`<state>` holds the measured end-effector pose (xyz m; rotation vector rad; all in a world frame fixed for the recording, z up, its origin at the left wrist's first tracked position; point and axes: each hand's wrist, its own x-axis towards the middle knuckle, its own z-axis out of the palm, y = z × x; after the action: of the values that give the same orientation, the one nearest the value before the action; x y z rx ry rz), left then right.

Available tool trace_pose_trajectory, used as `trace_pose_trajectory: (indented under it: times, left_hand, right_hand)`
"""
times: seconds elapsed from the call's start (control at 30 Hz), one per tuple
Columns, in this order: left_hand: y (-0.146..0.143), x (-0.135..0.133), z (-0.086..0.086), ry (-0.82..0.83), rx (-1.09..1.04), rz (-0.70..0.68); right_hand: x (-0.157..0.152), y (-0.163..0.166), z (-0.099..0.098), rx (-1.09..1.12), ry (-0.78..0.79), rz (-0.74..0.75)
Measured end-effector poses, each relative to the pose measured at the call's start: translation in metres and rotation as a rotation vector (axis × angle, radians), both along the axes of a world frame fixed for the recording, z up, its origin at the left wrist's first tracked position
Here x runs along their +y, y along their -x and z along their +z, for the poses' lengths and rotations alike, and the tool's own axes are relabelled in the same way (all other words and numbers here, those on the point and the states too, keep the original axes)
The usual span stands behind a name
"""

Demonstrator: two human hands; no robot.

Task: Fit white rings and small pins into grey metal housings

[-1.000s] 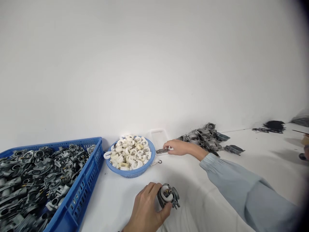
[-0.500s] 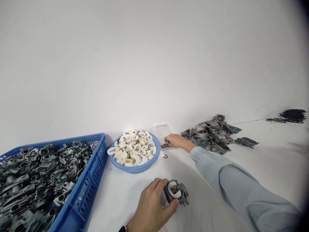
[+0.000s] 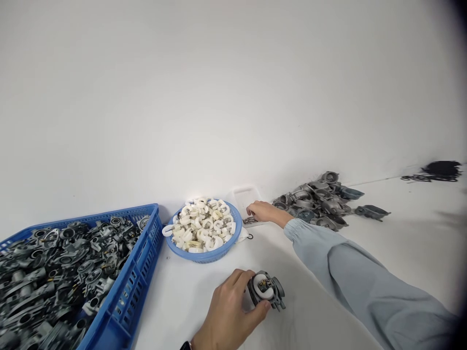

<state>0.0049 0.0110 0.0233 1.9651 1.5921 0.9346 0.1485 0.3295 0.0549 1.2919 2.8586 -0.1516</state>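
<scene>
My left hand [image 3: 231, 311] is wrapped round a carburetor body [image 3: 278, 290] low in the view, thumb on the near side. A white ring-shaped float [image 3: 261, 286] sits in the carburetor's upturned opening, with brass parts inside the ring. Farther off, my right hand [image 3: 260, 212] reaches down to a small white tray [image 3: 245, 193], fingers closed together over small metal pins [image 3: 249, 221] at its near end. Whether something is between those fingertips is hidden. Left of that tray stands a blue round basket [image 3: 209, 256] heaped with white floats [image 3: 200, 223].
On the left a blue crate [image 3: 126, 291] holds many carburetor bodies [image 3: 73, 267]. Grey metal float bowls [image 3: 321, 199] lie piled along the wall behind my right forearm, one [image 3: 371, 212] a little apart. Black rubber rings [image 3: 440, 171] lie at the far right. One black ring [image 3: 250, 236] rests near the basket.
My right hand has shifted very slightly left over the small metal pins. The left hand and the carburetor body look the same.
</scene>
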Motion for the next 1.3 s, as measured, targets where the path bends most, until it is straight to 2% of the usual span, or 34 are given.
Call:
trace_pose_trajectory:
  times: [0.2,0.37,0.43,0.53,0.6,0.67,0.77,0.9,1.1,1.3]
  left_hand:
    - [0.001,-0.002,0.002,0.018,-0.024,-0.009]
    - [0.002,-0.001,0.001,0.016,-0.018,-0.009]
    - [0.004,0.0,-0.003,0.002,-0.006,-0.01]
    - [0.007,0.0,-0.01,-0.051,-0.002,0.008]
    - [0.009,0.001,-0.015,-0.106,0.002,0.027]
    - [0.009,0.004,-0.02,-0.17,0.017,0.023]
    - [0.007,0.009,-0.025,-0.269,0.039,0.029]
    - [0.006,0.015,-0.03,-0.328,0.048,0.062]
    - [0.003,0.014,-0.031,-0.297,0.009,0.143]
    - [0.0,0.01,-0.028,-0.201,-0.023,0.188]
  right_hand:
    - [-0.008,-0.009,0.022,0.257,0.038,0.018]
    - [-0.056,-0.043,0.037,0.548,0.189,0.087]
    - [-0.086,-0.057,0.032,0.637,0.289,0.121]
    - [-0.132,-0.068,0.011,0.743,0.461,0.168]
    - [-0.156,-0.068,-0.007,0.967,0.713,0.126]
    - [-0.171,-0.064,-0.023,1.078,0.871,0.075]
    - [-0.179,-0.056,-0.036,1.151,0.984,0.026]
    - [-0.176,-0.051,-0.042,1.205,1.01,-0.015]
    - [-0.177,-0.052,-0.048,1.202,1.043,0.067]
    - [-0.182,-0.057,-0.04,1.174,1.069,0.062]
